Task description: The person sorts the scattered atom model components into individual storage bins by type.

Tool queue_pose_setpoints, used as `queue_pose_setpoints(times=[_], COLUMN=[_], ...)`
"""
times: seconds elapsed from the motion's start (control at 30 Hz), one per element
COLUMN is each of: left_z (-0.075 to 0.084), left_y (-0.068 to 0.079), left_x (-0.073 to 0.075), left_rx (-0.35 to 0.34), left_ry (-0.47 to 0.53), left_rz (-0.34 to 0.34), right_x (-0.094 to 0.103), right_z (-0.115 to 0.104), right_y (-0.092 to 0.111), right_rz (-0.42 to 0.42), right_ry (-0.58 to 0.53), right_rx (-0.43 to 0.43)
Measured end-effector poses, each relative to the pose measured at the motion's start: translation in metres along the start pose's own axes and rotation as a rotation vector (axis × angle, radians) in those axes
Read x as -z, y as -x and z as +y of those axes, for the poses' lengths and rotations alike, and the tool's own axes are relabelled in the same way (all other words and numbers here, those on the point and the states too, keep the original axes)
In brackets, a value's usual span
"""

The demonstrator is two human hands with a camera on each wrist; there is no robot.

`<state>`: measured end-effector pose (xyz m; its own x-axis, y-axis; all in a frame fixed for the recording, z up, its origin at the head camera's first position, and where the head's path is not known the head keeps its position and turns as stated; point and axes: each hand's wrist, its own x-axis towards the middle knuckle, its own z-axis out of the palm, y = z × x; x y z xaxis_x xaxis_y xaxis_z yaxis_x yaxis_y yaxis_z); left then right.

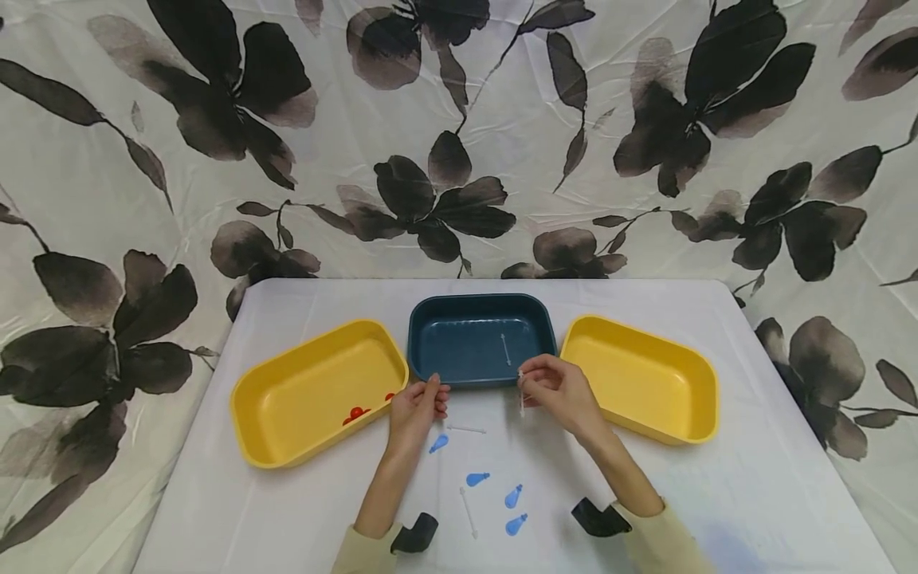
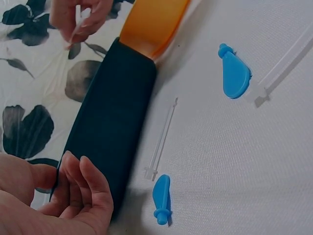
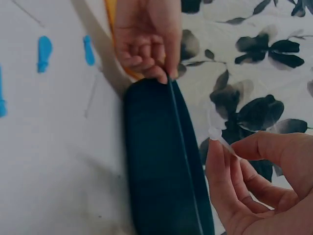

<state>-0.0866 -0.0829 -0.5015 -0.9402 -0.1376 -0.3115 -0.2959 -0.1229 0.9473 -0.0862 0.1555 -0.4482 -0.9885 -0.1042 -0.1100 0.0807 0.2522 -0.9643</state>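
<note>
At the front left corner of a dark blue tray [image 1: 476,379], my left hand [image 1: 416,408] pinches the rim between thumb and fingers. My right hand [image 1: 565,392] holds a thin clear plastic stick [image 3: 215,133] by thumb and fingertips, just off the tray's front right corner. A similar stick [image 1: 505,349] lies inside the tray. On the white table, two more clear sticks, one near [image 1: 466,430] and one farther forward [image 1: 468,512], lie among several blue teardrop-shaped pieces [image 1: 476,479] with small knobbed ends.
A yellow tray [image 1: 301,351] stands left of the blue one, with a few small red pieces [image 1: 356,413] along its near wall. Another yellow tray [image 1: 645,327] stands to the right. Behind the table hangs a flower-patterned cloth [image 1: 430,96].
</note>
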Motion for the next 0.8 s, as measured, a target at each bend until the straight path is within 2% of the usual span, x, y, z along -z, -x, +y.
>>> queue_pose_setpoints(times=[0.23, 0.6, 0.8], left_z=[0.002, 0.004, 0.005], left_y=[-0.001, 0.001, 0.001], left_x=[-0.001, -0.001, -0.002], left_rx=[0.007, 0.013, 0.011], left_ry=[0.008, -0.009, -0.014], left_rz=[0.007, -0.002, 0.014], right_x=[0.004, 0.008, 0.006], right_z=[-0.013, -0.015, -0.016], right_y=[-0.022, -0.046, -0.058], right_rz=[0.006, -0.01, -0.007], right_ry=[0.013, -0.07, -0.084], right_rx=[-0.025, -0.04, -0.064])
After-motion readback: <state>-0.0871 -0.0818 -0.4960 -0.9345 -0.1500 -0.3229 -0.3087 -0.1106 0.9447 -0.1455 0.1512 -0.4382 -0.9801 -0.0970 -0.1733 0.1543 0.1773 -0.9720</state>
